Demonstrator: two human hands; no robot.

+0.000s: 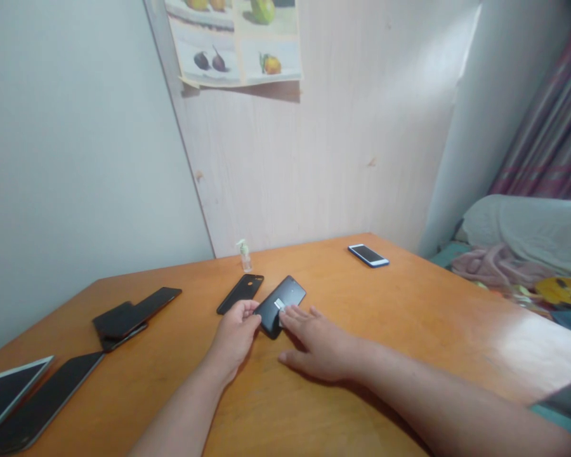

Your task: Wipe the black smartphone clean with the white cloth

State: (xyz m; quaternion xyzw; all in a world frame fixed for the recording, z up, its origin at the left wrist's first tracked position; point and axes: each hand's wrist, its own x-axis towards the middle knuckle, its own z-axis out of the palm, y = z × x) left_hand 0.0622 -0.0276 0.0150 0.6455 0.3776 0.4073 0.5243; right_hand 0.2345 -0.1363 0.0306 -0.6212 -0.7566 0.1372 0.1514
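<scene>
A smooth, dark phone (290,293), an oblong with rounded corners and a soft sheen, sits at the middle of the wooden table (342,301), set slantwise with its far end towards the right; whether it lies flat or is slightly raised, I cannot tell. The left hand (235,333) is closed in a pinch, thumb and curled fingers gripping the phone's near left edge. The right hand (321,343) is open and flattened, its fingers outstretched over the phone's right side and its thumb spread apart. Near those fingertips is a small pale patch (280,304), too blurred to tell what it is. Just left of the phone lies a matte black phone case (240,293), a shallow shell with cutouts at its far end. Beyond it stands a small, clear bottle (246,257) with a pale pump top. At the far right rests a white-fronted phone (368,255) with a dark glass screen. To the left, slim dark slabs (147,309) overlap; nearer, a white-edged tablet (12,390) lies beside a thin dark tablet (52,397). The table's orange-brown top is smooth, glossy at the right.
</scene>
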